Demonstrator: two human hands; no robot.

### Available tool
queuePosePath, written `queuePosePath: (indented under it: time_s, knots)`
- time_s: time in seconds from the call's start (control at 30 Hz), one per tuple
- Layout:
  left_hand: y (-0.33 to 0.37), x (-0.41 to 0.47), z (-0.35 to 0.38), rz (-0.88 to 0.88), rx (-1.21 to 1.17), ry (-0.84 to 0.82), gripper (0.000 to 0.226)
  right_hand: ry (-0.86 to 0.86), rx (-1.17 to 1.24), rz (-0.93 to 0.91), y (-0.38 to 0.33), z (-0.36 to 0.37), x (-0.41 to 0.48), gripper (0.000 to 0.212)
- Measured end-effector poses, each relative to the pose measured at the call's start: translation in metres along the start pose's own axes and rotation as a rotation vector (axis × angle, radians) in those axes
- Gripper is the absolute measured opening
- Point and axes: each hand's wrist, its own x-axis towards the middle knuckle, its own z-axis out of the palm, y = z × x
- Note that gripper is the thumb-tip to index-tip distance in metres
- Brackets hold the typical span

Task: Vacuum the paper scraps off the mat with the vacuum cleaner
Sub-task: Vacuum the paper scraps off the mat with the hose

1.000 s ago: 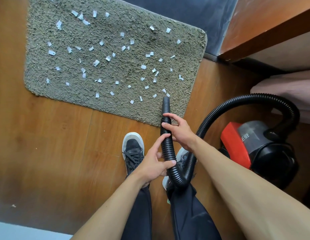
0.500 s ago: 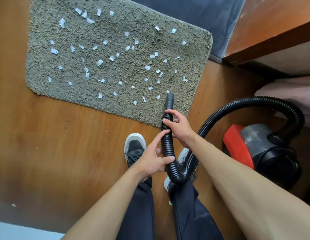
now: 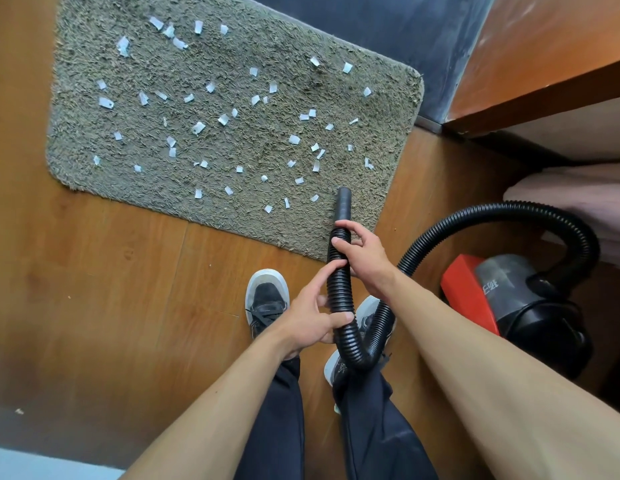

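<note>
Hose [image 3: 339,289] gripped two-handed: right hand [image 3: 362,252] fingers curled round it near the nozzle [image 3: 343,202], left hand [image 3: 310,318] pinching lower down. Nozzle tip over mat [image 3: 388,109] near edge; paper scraps [image 3: 197,128] lie scattered across it. Sweep looks barely begun; next, push forward and leftward.

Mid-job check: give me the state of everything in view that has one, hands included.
Left hand: closed around the hose, lower grip.
Right hand: closed around the hose, upper grip near the nozzle.
Hose: bent in a U, looping back to the vacuum cleaner.
Nozzle: over the mat's near right edge.
Mat: flat on the floor.
Paper scraps: still scattered across the mat.
Vacuum cleaner: on the floor to the right.
</note>
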Motion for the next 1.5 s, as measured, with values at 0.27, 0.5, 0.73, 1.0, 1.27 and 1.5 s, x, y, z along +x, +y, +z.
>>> queuePosePath:
  time_s: [0.27, 0.5, 0.73, 1.0, 1.27, 1.5]
  knots:
    - [-0.012, -0.012, 0.001, -0.013, -0.041, 0.029, 0.081, -0.111, -0.035, 0.042, 0.001, 0.01, -0.007, 0.033]
    - [-0.018, -0.024, -0.014, 0.013, -0.133, 0.087, 0.081, -0.171, -0.092, 0.015, -0.006, 0.034, -0.006, 0.035]
    - [-0.008, -0.021, -0.018, -0.011, -0.096, 0.042, 0.083, -0.077, -0.06, 0.027, -0.008, 0.032, -0.006, 0.031]
    - [-0.012, -0.036, -0.025, -0.036, -0.132, 0.024, 0.083, -0.145, -0.131, 0.113, -0.011, 0.044, -0.011, 0.034]
    - [-0.021, -0.049, -0.052, -0.015, -0.23, 0.082, 0.082, -0.204, -0.204, 0.099, -0.02, 0.083, -0.01, 0.035]
    - [-0.029, -0.06, -0.063, -0.023, -0.235, 0.087, 0.082, -0.218, -0.234, 0.145, -0.018, 0.098, -0.015, 0.034]
